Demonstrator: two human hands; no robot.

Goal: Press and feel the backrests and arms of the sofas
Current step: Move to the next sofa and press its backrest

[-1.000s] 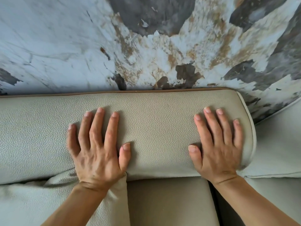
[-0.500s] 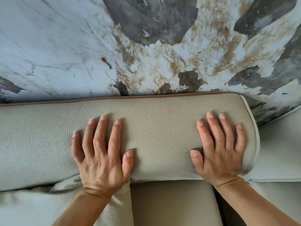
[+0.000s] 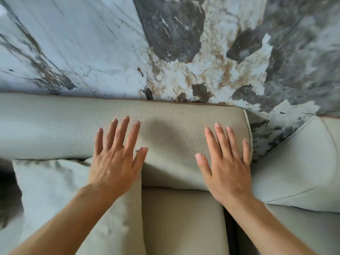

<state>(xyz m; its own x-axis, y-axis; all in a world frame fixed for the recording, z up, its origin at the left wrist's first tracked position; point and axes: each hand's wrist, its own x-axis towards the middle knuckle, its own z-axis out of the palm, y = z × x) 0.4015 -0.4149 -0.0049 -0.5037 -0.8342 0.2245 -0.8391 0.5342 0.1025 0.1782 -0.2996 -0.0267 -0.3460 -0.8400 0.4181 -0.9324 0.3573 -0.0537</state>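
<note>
A beige leather backrest [image 3: 174,129] with brown piping along its top runs across the middle of the view, against a marbled wall. My left hand [image 3: 116,159] lies flat over its front face, fingers spread, palm near the lower edge. My right hand [image 3: 224,162] is spread the same way near the backrest's right end. Both hands hold nothing. Whether the palms still touch the leather I cannot tell; the picture is slightly blurred.
A loose beige cushion [image 3: 60,190] leans under my left forearm. The seat cushion [image 3: 182,221] lies below the backrest. A second sofa's backrest [image 3: 303,162] angles in at the right, with a dark gap [image 3: 229,232] between the two sofas. The marbled wall [image 3: 110,52] stands directly behind.
Both hands have slid down the backrest toward its lower edge. The view has pulled back and shifted, so more of the loose cushion and the right sofa shows.
</note>
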